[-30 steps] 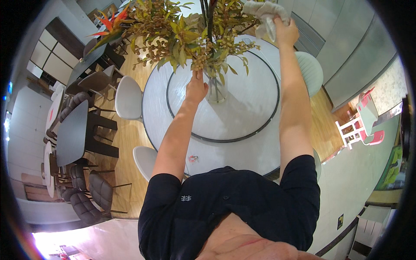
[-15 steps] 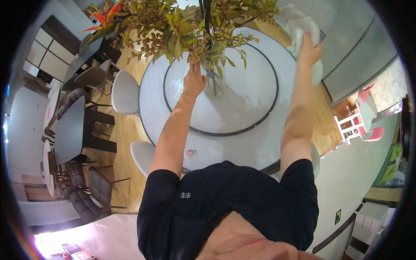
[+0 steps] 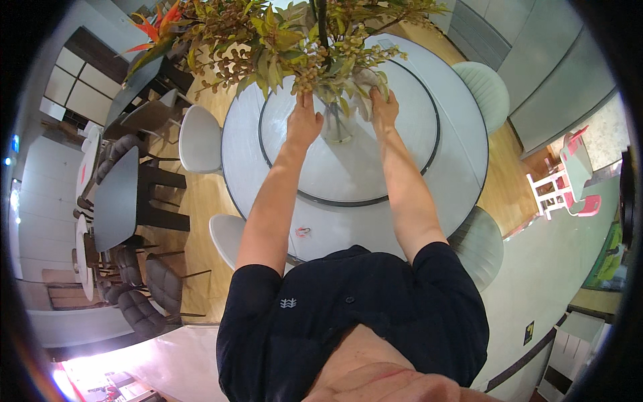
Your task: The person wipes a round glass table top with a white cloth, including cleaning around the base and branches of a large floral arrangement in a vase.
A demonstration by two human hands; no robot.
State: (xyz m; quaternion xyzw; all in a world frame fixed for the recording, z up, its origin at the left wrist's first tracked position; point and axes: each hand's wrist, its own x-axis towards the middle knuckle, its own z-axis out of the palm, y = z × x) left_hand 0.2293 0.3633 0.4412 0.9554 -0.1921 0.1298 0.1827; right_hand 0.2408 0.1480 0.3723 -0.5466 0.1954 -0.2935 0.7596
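A glass vase (image 3: 339,131) of leafy branches (image 3: 288,47) stands upright on the round turntable (image 3: 321,175) of a white table. My left hand (image 3: 305,125) reaches up beside the vase on its left. Its fingers stretch toward the hanging leaves, and their tips are partly hidden there. On the vase's other side my right hand (image 3: 384,112) is closed on a whitish cloth (image 3: 364,107). Leaves cover part of the cloth, so I cannot tell whether it touches the glass.
A small pink and white item (image 3: 303,232) lies on the table (image 3: 362,231) near my body. Pale chairs (image 3: 199,139) surround the table. Dark tables (image 3: 117,201) and chairs are at the left. A pink and white children's chair (image 3: 552,191) stands at the right. Grey cabinets (image 3: 556,87) line the far right.
My right hand has brought the cloth from beyond the table's right edge, over the chair there, leftward to the vase. My left hand stays almost where it was.
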